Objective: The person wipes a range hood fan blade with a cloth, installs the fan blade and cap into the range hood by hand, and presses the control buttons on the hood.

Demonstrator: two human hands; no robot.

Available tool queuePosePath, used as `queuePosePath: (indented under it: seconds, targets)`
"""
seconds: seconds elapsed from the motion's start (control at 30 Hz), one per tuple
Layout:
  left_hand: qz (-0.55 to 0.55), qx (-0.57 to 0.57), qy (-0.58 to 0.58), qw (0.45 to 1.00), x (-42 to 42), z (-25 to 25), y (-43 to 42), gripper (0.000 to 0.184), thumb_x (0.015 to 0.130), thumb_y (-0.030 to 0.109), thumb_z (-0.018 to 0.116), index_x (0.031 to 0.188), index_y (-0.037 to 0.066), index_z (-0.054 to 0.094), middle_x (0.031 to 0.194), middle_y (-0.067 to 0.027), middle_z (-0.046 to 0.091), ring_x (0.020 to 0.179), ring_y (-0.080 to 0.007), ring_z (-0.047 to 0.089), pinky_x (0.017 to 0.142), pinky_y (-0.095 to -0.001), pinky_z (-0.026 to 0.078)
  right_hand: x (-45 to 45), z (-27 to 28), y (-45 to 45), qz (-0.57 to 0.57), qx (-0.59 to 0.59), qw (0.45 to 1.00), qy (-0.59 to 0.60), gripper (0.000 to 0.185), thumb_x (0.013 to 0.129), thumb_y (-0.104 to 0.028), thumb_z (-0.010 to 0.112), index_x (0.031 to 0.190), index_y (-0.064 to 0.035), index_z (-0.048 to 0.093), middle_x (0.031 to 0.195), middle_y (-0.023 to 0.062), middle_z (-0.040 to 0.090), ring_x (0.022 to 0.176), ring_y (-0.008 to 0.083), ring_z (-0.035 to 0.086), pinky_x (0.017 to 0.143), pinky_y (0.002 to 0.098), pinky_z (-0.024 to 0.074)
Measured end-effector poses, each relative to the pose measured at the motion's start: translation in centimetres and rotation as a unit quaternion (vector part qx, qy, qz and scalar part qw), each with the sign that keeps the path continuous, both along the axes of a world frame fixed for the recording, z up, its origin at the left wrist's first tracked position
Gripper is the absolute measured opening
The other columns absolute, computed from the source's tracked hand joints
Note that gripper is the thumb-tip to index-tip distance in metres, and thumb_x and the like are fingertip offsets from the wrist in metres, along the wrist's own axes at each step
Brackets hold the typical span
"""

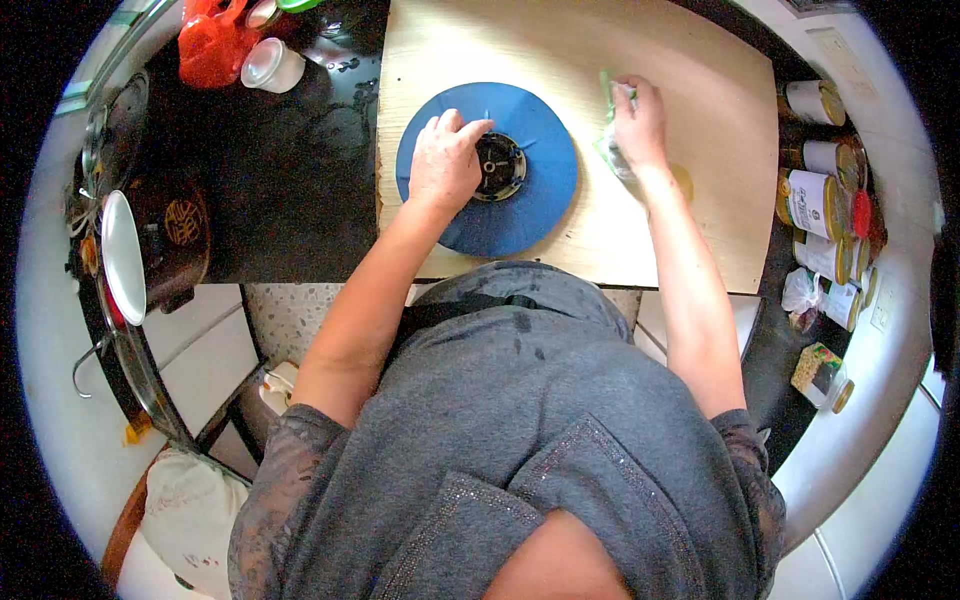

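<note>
A round blue disc (545, 180) with a black hub (500, 168) in its middle lies on the pale wooden board. It could be a fan base, though I cannot tell its exact kind. My left hand (448, 160) rests on the left half of the disc, fingers curled and thumb reaching to the top of the hub. To the right, my right hand (640, 120) is closed around a green and white cloth (608, 140), over the board and apart from the disc. Its fingertips are partly hidden by the cloth.
The wooden board (700, 230) covers the right part of a dark, wet counter (290, 180). A red plastic bag (213, 45) and a white lidded tub (273, 66) stand at the back left. Several cans and jars (812, 203) line the right side. A white plate (123, 258) stands at left.
</note>
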State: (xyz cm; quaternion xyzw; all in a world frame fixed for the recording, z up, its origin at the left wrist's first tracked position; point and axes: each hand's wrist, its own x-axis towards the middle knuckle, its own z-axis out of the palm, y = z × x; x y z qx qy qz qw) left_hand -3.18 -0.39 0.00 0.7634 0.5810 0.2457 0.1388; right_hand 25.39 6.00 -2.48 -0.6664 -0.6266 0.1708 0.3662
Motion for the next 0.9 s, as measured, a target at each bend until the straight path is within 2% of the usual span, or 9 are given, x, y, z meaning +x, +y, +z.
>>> queuePosePath:
  seconds: [0.03,0.1,0.17,0.23,0.27,0.43,0.63,0.73,0.9]
  targets:
    - [-0.013,-0.028,0.005,1.000,0.0,0.0,0.0,0.028,0.080,0.003,0.064,0.104,0.011,0.076,0.095,-0.0114,0.059,0.093,-0.0337,0.059,0.087,-0.0438,0.049,-0.8,0.5,-0.9,0.029,0.003,0.997,0.066,0.022,0.097,-0.019,0.064,0.116,-0.0074,0.065,0.105,0.0186,0.067,0.103,0.0369,0.062,0.093,0.0485,0.0491]
    - [-0.028,-0.057,0.011,0.998,0.2,0.3,0.0,0.027,0.080,0.005,0.065,0.105,0.011,0.075,0.095,-0.0107,0.059,0.093,-0.0332,0.058,0.087,-0.0434,0.049,-2.7,1.2,-2.6,0.070,-0.004,0.993,0.098,0.020,0.095,-0.015,0.066,0.113,-0.0068,0.065,0.108,0.0167,0.066,0.105,0.0364,0.060,0.094,0.0453,0.0484]
    - [-0.039,0.016,0.037,0.998,1.1,0.9,0.1,0.026,0.081,0.012,0.070,0.106,0.012,0.075,0.101,-0.0093,0.060,0.095,-0.0320,0.059,0.088,-0.0427,0.048,-4.5,1.2,-4.2,0.153,0.014,0.988,0.008,0.021,0.097,-0.018,0.067,0.115,-0.0083,0.066,0.108,0.0124,0.064,0.106,0.0298,0.063,0.095,0.0416,0.0503]
    - [-0.060,0.018,0.009,0.998,1.8,0.1,0.3,0.026,0.081,0.012,0.071,0.107,0.012,0.076,0.101,-0.0099,0.063,0.095,-0.0327,0.060,0.089,-0.0436,0.049,-6.0,1.1,-5.0,0.222,0.036,0.974,-0.011,0.018,0.092,-0.014,0.067,0.110,-0.0100,0.066,0.106,0.0133,0.063,0.106,0.0362,0.059,0.095,0.0455,0.0483]
    - [-0.080,0.019,-0.022,0.996,2.0,-0.3,0.5,0.027,0.081,0.012,0.073,0.107,0.013,0.076,0.101,-0.0104,0.065,0.094,-0.0333,0.061,0.090,-0.0445,0.051,-6.3,0.4,-5.3,0.237,0.015,0.971,-0.034,0.015,0.092,-0.012,0.066,0.107,-0.0101,0.067,0.106,0.0118,0.063,0.105,0.0356,0.059,0.095,0.0457,0.0484]
    - [-0.090,-0.013,-0.047,0.995,1.3,-1.6,1.4,0.020,0.083,0.008,0.072,0.101,0.011,0.078,0.099,-0.0103,0.069,0.095,-0.0339,0.063,0.088,-0.0442,0.052,-6.6,-0.4,-5.2,0.243,0.001,0.970,-0.023,0.012,0.094,-0.015,0.064,0.104,-0.0105,0.067,0.106,0.0105,0.063,0.106,0.0350,0.059,0.095,0.0451,0.0488]
    - [-0.094,-0.017,-0.060,0.994,1.3,-2.1,1.6,0.016,0.086,0.006,0.068,0.097,0.009,0.078,0.098,-0.0108,0.070,0.094,-0.0344,0.064,0.087,-0.0440,0.053,-8.1,-0.3,-3.3,0.194,-0.023,0.968,-0.157,0.013,0.097,-0.021,0.061,0.107,-0.0139,0.067,0.105,0.0120,0.062,0.107,0.0354,0.060,0.095,0.0470,0.0488]
    - [-0.090,-0.020,-0.056,0.994,1.4,-2.0,1.5,0.017,0.087,0.006,0.067,0.098,0.009,0.078,0.098,-0.0107,0.070,0.094,-0.0344,0.064,0.087,-0.0441,0.053,-7.3,-1.9,-0.9,0.154,-0.057,0.963,-0.215,0.024,0.099,-0.024,0.051,0.115,-0.0131,0.066,0.116,0.0181,0.061,0.111,0.0404,0.057,0.096,0.0509,0.0486]
    - [-0.083,-0.024,-0.022,0.996,1.4,-2.0,1.2,0.024,0.087,0.003,0.062,0.099,0.011,0.080,0.100,-0.0062,0.070,0.098,-0.0301,0.062,0.091,-0.0408,0.049,-4.9,-4.4,2.0,0.099,-0.034,0.965,-0.242,0.026,0.096,-0.024,0.057,0.117,-0.0130,0.067,0.118,0.0189,0.062,0.110,0.0410,0.058,0.092,0.0522,0.0495]
